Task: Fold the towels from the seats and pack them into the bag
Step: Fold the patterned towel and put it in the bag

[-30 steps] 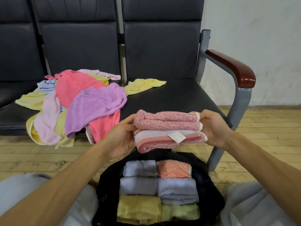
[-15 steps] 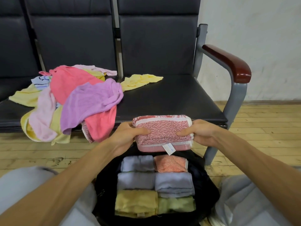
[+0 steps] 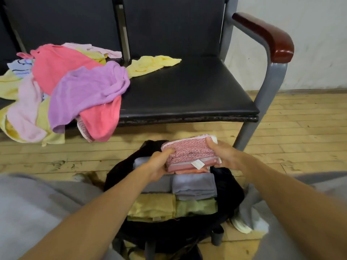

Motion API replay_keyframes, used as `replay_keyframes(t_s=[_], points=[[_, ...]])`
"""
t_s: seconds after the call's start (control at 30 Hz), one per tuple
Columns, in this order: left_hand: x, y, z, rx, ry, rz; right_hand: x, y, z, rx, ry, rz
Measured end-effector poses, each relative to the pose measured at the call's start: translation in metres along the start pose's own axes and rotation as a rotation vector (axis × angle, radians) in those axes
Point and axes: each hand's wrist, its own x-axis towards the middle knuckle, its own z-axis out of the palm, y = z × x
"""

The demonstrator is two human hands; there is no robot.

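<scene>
A folded pink patterned towel (image 3: 189,153) with a white tag is held over the far end of the open black bag (image 3: 228,186). My left hand (image 3: 159,162) grips its left end and my right hand (image 3: 222,155) grips its right end. Under it lies an orange folded towel (image 3: 191,171), mostly hidden. Folded grey towels (image 3: 194,185) and yellow-green towels (image 3: 153,206) fill the bag in rows. Unfolded towels lie heaped on the left seat: a purple towel (image 3: 88,89), a coral towel (image 3: 60,64), pale pink and yellow ones.
A loose yellow towel (image 3: 152,64) lies at the back of the black right seat (image 3: 187,94). The seat's grey leg (image 3: 262,102) and brown armrest (image 3: 268,32) stand to the right of the bag. My grey-clad knees flank the bag on the wooden floor.
Both hands lowered the folded pink towel from seat height down to the far end of the bag, over the orange towel.
</scene>
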Motion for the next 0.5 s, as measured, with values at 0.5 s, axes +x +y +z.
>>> replay_keyframes(t_s=[0.5], points=[[0.051, -0.141, -0.012, 0.466, -0.233, -0.043, 0.037, 0.166, 0.006, -0.089, 0.063, 0.462]])
